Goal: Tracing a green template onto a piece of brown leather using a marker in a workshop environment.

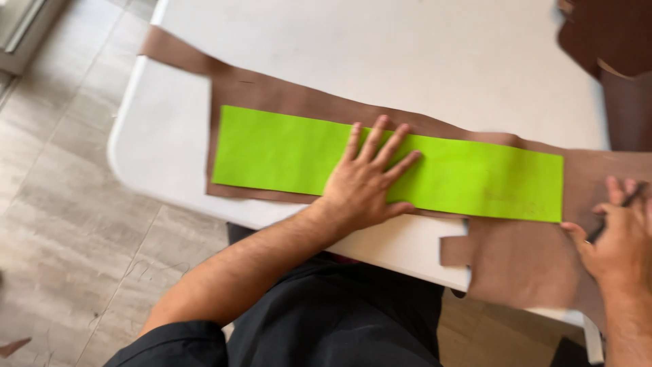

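Green paper strip point(285, 153) lies flat on brown leather point(523, 261) across the white table point(407, 54), your left hand point(363, 183) pressing it with fingers spread, while at three o'clock your right hand point(618, 238) grips a dark pen point(611, 221).

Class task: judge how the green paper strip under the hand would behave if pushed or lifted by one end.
The green paper strip looks thin and long, so it would probably droop when lifted. It lies flat on brown material, so it may slide; the left hand pressing it suggests that.

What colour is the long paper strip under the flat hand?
Bright lime green paper strip, seen in the head view, under the left hand.
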